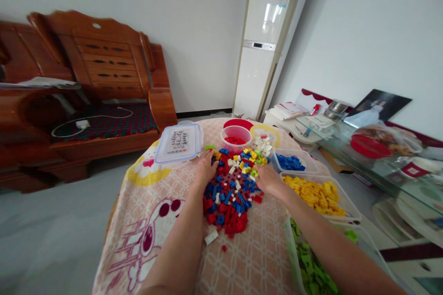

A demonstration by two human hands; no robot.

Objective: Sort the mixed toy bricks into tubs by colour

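Observation:
A loose pile of toy building bricks in red, blue, white, yellow and green is spread over the cloth-covered table. At its upper left edge lies my left hand, palm down, thumb and fingers apart, touching the bricks. My right hand reaches into the upper right side of the pile, its fingertips at some yellow-green bricks; its fingers are partly hidden, so I cannot see whether they grip one. Beyond the pile is a clear round tub with red bricks. White bricks form a small heap beside it.
On the right stand clear boxes of blue bricks, yellow bricks and green bricks, below my right forearm. A clear lid lies at the left. A glass shelf and a wooden chair flank the table.

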